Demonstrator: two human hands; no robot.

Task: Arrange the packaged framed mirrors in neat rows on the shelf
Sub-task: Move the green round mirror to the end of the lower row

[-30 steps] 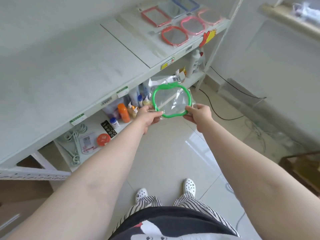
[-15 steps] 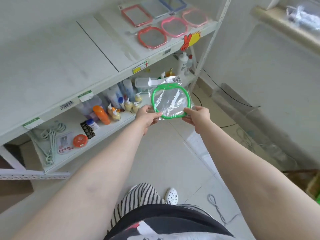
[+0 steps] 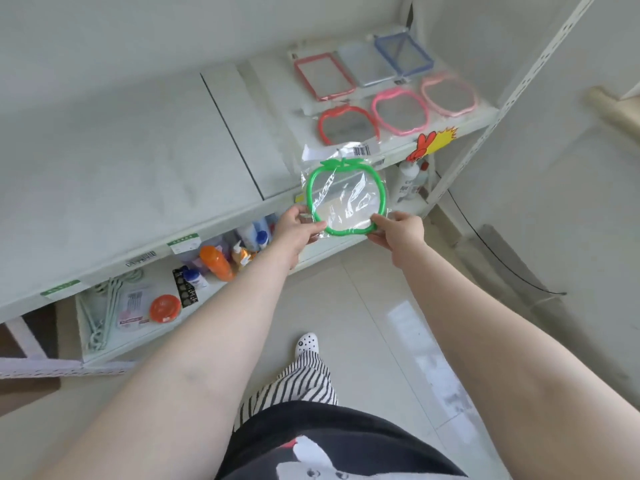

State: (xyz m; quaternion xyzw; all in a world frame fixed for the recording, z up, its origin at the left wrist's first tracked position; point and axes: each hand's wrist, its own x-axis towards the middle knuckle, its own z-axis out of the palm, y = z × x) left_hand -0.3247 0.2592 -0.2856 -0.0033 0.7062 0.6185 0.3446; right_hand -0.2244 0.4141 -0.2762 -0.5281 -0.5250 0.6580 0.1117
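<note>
Both hands are engaged on one item. The left hand [image 3: 294,230] pinches the lower left edge of the green apple-shaped mirror [image 3: 346,199], thumb on top of the wrapper; the right hand [image 3: 398,230] pinches the lower right edge in the same way. The mirror is carried in the air between the two hands, tilted with its stalk end pointing away from the person, just short of the front edge of the upper shelf [image 3: 242,133].

Beyond the hands, six packaged mirrors already lie flat on that shelf in two rows. The far row holds a red rectangular mirror [image 3: 323,76], a pale rectangular one [image 3: 363,67] and a blue rectangular mirror [image 3: 403,58]. The near row holds a red apple-shaped mirror [image 3: 346,124], a pink apple-shaped mirror [image 3: 400,110] and a paler pink one [image 3: 448,95].

Handling assessment: the item appears light, with a stiff plastic rim. Its clear bag [image 3: 313,152] is loose and creased, with a barcoded flap at the top, and is likely to slip over the frame. The mirror face should be treated as breakable. Recommended hold is through the bag onto the rim at opposite sides, as now, not on the loose flap.

Below the left hand, the lower shelf carries bottles, including an orange bottle [image 3: 216,263].
</note>
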